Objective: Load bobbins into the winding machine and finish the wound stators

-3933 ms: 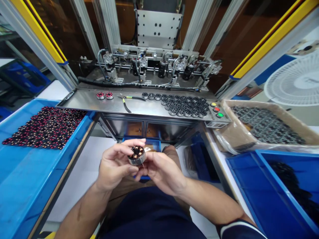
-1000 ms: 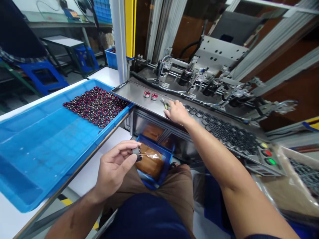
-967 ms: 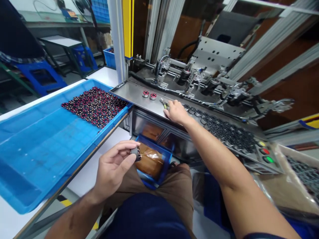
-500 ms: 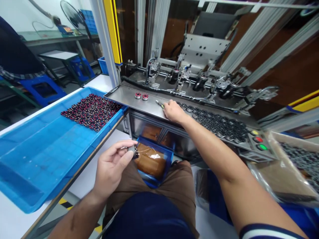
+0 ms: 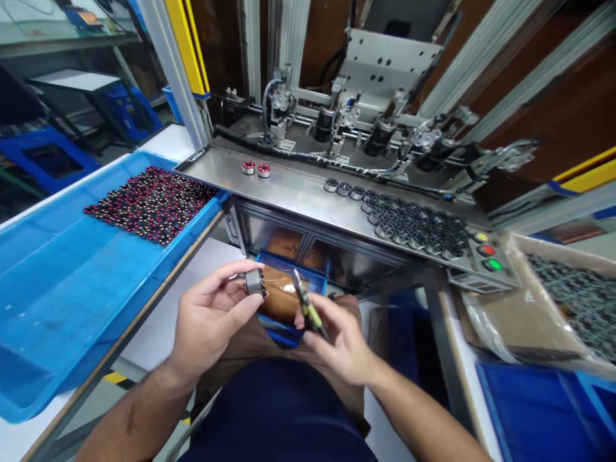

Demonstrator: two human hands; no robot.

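My left hand (image 5: 212,317) pinches a small round motor stator (image 5: 253,282) with copper windings, holding it above my lap. Just to its right, my right hand (image 5: 339,340) grips small cutters (image 5: 305,305) with yellow-green handles, their tips pointing up toward the stator. Both hands hover over a small blue bin (image 5: 289,301) holding copper-coloured scrap under the machine's front edge.
A steel shelf (image 5: 298,192) carries two red-topped stators (image 5: 256,169) and several dark stator cores (image 5: 409,221), with three buttons (image 5: 486,250) at its right end. A blue tray (image 5: 58,289) of wound stators lies left. A cardboard box (image 5: 558,289) of cores sits right.
My right hand lifted the cutters off the steel shelf and brought them down beside the stator in my left hand. The camera view swung back toward the machine.
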